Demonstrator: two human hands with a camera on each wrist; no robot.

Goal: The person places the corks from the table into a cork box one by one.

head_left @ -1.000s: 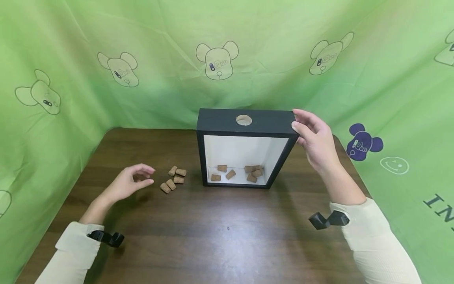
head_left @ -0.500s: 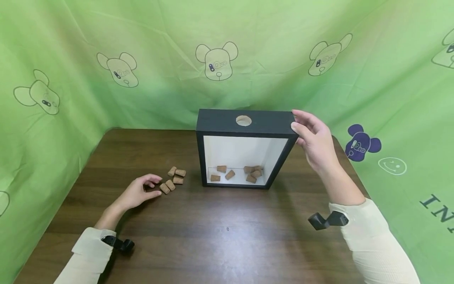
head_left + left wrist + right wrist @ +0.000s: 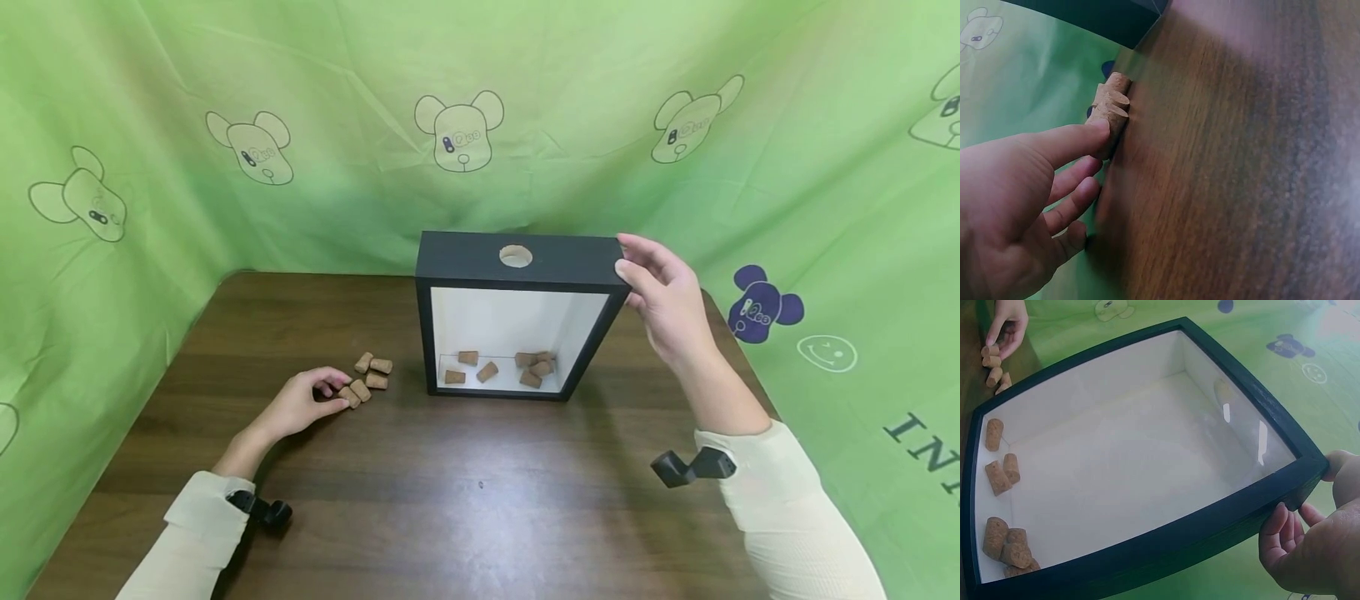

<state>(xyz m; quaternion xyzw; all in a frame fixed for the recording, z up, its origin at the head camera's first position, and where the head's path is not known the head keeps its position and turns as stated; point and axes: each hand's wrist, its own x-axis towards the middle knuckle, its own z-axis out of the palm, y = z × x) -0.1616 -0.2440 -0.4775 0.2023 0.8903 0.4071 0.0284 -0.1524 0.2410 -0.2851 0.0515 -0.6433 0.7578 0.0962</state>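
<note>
At the left of the table my left hand (image 3: 296, 404) pinches the nearest cork (image 3: 1114, 117) of a small group, thumb on one side and a finger on the other. The other loose corks (image 3: 377, 381) lie right beside it. A black, shallow box frame (image 3: 465, 258) with a clear front and white inside stands upright, with a round hole (image 3: 516, 256) in its top. My right hand (image 3: 671, 308) grips its upper right corner, thumb in front and fingers behind. Inside, several corks (image 3: 487, 372) lie on the bottom.
The brown wooden table (image 3: 420, 500) carries the box and corks. A green curtain (image 3: 337, 192) with printed bear heads hangs behind and at both sides. A black camera (image 3: 693, 467) sits on each wrist.
My left hand has moved right and slightly toward me to the loose corks, and its thumb and fingers have closed on the nearest one. The right hand stays on the box corner.
</note>
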